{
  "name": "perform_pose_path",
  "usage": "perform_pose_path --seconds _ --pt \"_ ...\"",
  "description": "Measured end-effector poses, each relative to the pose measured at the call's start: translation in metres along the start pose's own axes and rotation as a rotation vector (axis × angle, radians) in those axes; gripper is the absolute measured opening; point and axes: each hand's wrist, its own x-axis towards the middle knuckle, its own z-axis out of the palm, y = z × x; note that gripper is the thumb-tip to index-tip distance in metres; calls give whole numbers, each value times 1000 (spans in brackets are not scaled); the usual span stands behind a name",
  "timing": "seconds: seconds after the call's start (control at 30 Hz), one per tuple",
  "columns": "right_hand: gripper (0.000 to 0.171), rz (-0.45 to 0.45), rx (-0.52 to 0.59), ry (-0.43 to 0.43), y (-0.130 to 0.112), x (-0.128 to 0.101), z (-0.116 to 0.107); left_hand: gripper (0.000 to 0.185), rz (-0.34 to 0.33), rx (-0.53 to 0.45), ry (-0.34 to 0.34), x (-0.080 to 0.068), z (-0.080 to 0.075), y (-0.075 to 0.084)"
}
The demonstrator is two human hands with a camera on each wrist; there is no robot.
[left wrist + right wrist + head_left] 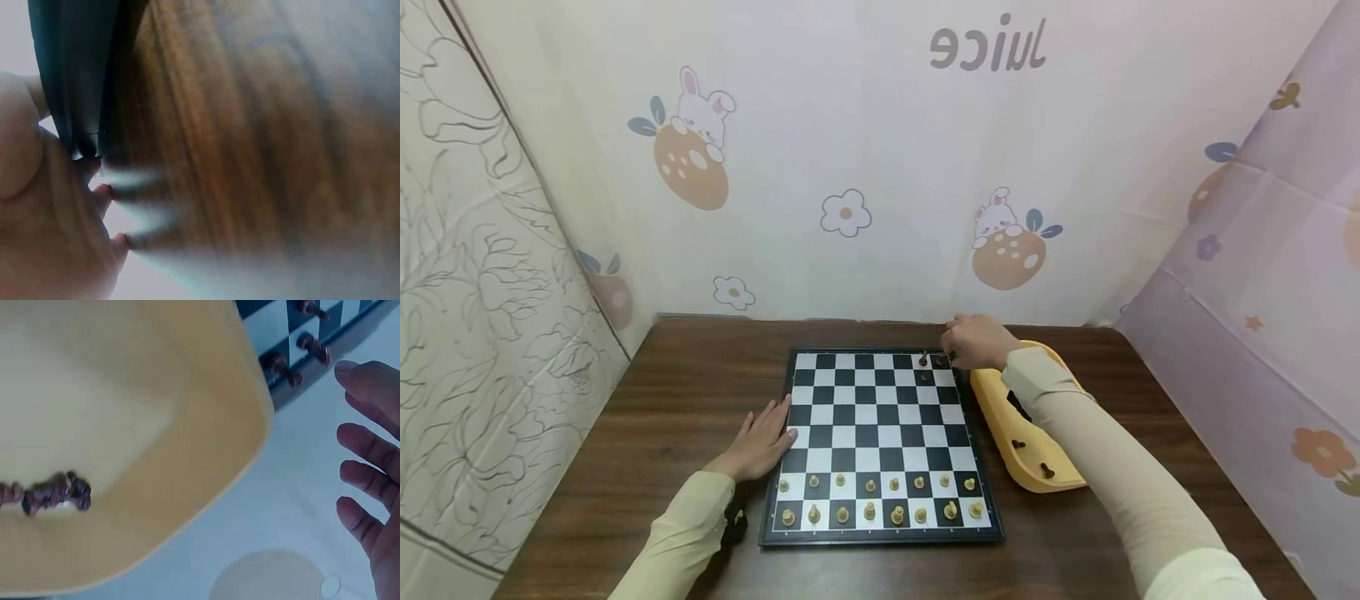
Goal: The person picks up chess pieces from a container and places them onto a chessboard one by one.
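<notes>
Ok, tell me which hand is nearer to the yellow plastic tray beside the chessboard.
Right. The right hand hovers at the board's far right corner, just beside the yellow plastic tray, with its sleeve crossing over it. The left hand rests at the black-and-white chessboard's opposite edge.

Even soft light; blurred wrist views
</notes>
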Motion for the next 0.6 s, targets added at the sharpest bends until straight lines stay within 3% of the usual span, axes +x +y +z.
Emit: perform_pose_path --seconds 0.23,0.6 --pt "12 -4 22 49 11 -23 -18 66 19 -17 23 -1 1 -4" --pt "19 45 34 60 32 -54 -18 66 19 -19 7 -1 1 0"
